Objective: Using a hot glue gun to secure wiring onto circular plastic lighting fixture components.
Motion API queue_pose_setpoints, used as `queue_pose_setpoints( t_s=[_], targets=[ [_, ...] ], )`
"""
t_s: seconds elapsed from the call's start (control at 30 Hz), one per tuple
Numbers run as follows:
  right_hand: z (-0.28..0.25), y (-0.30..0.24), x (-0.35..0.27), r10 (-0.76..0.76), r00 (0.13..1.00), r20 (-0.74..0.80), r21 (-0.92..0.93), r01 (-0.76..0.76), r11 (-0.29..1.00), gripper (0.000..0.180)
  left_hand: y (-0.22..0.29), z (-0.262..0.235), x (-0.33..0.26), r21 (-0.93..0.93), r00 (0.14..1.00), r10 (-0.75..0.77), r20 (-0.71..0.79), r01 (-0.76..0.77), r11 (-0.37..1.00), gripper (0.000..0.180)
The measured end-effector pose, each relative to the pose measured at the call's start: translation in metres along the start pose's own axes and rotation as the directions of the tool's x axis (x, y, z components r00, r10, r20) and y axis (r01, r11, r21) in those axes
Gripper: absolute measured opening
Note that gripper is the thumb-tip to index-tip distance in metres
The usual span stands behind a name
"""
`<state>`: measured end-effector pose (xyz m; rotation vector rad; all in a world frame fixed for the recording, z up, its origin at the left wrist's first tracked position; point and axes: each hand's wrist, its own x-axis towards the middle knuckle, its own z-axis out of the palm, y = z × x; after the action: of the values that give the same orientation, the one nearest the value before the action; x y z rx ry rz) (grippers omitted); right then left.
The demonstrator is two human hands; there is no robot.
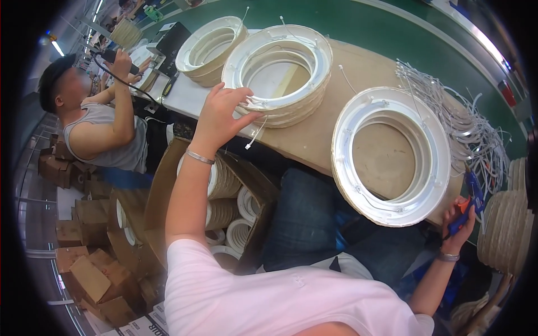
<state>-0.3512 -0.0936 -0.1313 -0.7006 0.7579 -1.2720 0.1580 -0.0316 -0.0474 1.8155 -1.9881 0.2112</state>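
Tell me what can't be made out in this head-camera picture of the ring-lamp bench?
- Left hand: its fingertips rest on the middle stack of white rings, but whether they pinch anything is hidden by the fingers.
- Right hand: the blue and orange tool is partly covered by the fingers, and its tip is too small to judge.
- Bundle of white wires: the count is too fine and tangled.
- Open carton: the forearm hides part of its contents.

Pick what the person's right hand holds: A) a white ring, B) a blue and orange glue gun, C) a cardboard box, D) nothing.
B: the right hand grips a blue and orange glue gun beside the near white ring, while the left hand touches the ring stack.
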Motion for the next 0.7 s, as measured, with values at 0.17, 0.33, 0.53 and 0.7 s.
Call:
queue_pose_setpoints(
  t_s=[0.17,0.33,0.53,0.7],
  targets=[
    [-0.001,0.0,0.0,0.034,0.999,-0.002,-0.009,-0.034,0.999,0.029,-0.001,0.004,-0.003,0.015,0.999,0.013,-0.035,-0.013,1.0,0.035],
    [-0.008,0.003,0.0,0.022,0.997,0.07,-0.07,-0.017,0.997,0.029,0.003,0.004,-0.002,0.014,0.997,-0.026,-0.072,0.027,1.0,0.031],
    [-0.009,0.003,-0.001,0.016,0.999,0.043,-0.094,-0.012,0.995,0.031,0.0,0.007,-0.006,0.072,0.998,-0.003,-0.068,0.008,0.997,0.034],
    [-0.009,0.004,-0.003,0.01,1.0,0.007,-0.103,-0.009,0.995,0.031,0.0,0.008,-0.008,0.082,0.997,0.009,-0.073,-0.003,0.997,0.035]
  ],
)
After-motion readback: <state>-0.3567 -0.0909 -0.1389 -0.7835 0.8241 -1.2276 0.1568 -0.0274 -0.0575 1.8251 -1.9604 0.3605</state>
